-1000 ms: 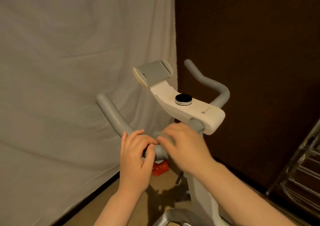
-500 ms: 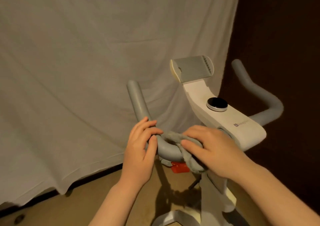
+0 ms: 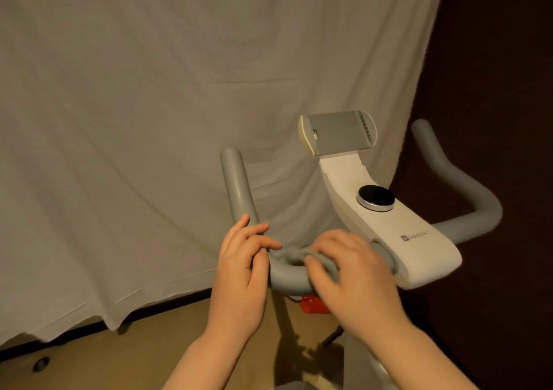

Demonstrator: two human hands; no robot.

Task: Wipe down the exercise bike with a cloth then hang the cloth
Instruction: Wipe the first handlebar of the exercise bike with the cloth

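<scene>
Grey cloth (image 3: 302,259) bunched on the exercise bike's (image 3: 419,240) left handlebar (image 3: 239,192) — right hand (image 3: 353,273) curled over it, gripping, left hand (image 3: 242,273) wrapped round the bar just beside

The handlebars (image 3: 239,192) are plain grey, and the cloth (image 3: 294,256) wrapped on them is nearly the same grey. The console (image 3: 419,240) is white with a black, silver-rimmed dial (image 3: 376,197) and purple lettering. A small red-orange part (image 3: 314,304), possibly a knob, shows below. The backdrop sheet (image 3: 149,120) is off-white, the floor (image 3: 134,359) tan.
</scene>
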